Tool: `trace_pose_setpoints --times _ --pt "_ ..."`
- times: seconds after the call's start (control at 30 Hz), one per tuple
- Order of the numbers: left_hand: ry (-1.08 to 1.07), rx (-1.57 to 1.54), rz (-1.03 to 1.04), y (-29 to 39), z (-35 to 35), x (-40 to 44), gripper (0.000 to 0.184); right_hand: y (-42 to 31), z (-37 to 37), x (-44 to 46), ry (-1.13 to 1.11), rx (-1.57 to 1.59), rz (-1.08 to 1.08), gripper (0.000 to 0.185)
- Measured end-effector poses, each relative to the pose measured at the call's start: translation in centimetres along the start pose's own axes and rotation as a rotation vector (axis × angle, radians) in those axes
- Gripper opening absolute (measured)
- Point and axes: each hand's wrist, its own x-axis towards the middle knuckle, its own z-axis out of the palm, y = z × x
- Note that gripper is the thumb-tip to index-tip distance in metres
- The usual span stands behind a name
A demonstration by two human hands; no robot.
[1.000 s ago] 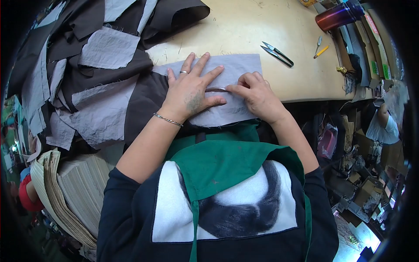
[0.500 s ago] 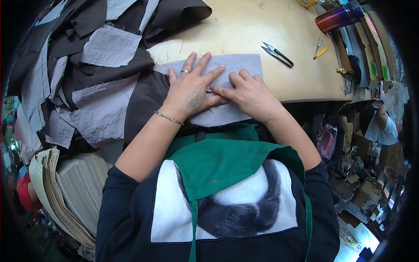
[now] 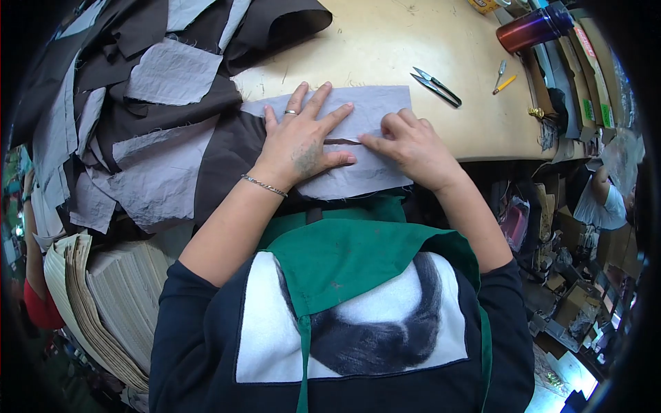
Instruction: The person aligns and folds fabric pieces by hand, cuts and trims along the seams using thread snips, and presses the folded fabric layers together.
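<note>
A light grey fabric piece (image 3: 375, 103) lies at the table's front edge, with a narrow dark slit (image 3: 341, 141) across its middle. My left hand (image 3: 299, 138) rests flat on it with fingers spread, the thumb below the slit and the fingers above. At the slit's right end, my right hand (image 3: 406, 144) is closed, thumb and index finger pressed at the cloth; what lies between the fingertips is too small to make out. Dark brown fabric (image 3: 234, 162) joins the grey piece on the left, partly under my left wrist.
Thread snips (image 3: 437, 87) lie on the table (image 3: 385, 41) beyond my right hand, with a yellow-handled tool (image 3: 505, 85) farther right. A metallic bottle (image 3: 533, 29) is at the back right. Dark and grey cloth pieces (image 3: 172, 72) are heaped left. Another person's arm (image 3: 31, 234) shows far left.
My right hand has moved right along the slit, away from my left thumb, uncovering the slit between them. My left hand has stayed in place. The other person's arm at far left has risen.
</note>
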Motion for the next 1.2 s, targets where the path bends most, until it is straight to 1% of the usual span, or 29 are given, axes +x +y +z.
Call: trace_pose_setpoints --times 0.07,0.2,0.3,0.4,0.5,0.6,0.73,0.83,0.93,1.03,1.13,1.2 --pt "0.001 -0.001 -0.002 -0.1 0.2 0.1 0.082 -0.8 0.5 1.1 0.009 0.043 -0.022 0.030" --pt "-0.007 0.024 -0.001 0.0 0.0 0.1 0.079 -2.0 1.8 3.0 0.076 0.053 -0.123 0.029" --pt "-0.005 0.023 -0.002 -0.1 0.0 0.1 0.078 -1.8 1.5 3.3 0.067 0.027 -0.160 0.035" --pt "0.014 -0.022 0.002 -0.1 0.0 0.0 0.079 -0.3 1.0 2.1 0.016 0.040 -0.136 0.036" --pt "0.001 -0.009 -0.005 -0.2 0.1 -0.1 0.081 1.6 0.4 -0.1 -0.058 0.103 -0.034 0.039" --pt "0.003 -0.003 -0.002 -0.2 0.2 0.0 0.081 3.5 0.9 -1.8 0.055 0.254 -0.013 0.045" --pt "0.000 -0.001 0.004 -0.2 0.3 0.1 0.082 2.4 0.8 -1.1 0.152 0.328 0.012 0.029" --pt "-0.007 0.001 -0.002 -0.2 0.2 0.0 0.082 1.2 1.5 0.1 0.202 0.314 -0.049 0.019" --pt "-0.013 0.000 -0.003 -0.2 0.1 0.1 0.083 0.4 1.8 1.2 0.221 0.171 -0.137 0.015" --pt "-0.016 0.000 -0.003 -0.1 0.1 0.1 0.083 0.3 1.0 1.5 0.167 -0.051 -0.246 0.019" --pt "-0.019 0.000 0.000 -0.1 0.1 0.1 0.082 0.3 1.5 1.7 0.235 -0.178 -0.328 0.015" --pt "-0.019 0.002 0.000 -0.1 0.0 0.1 0.082 0.4 1.5 1.7 0.225 -0.202 -0.360 0.014"
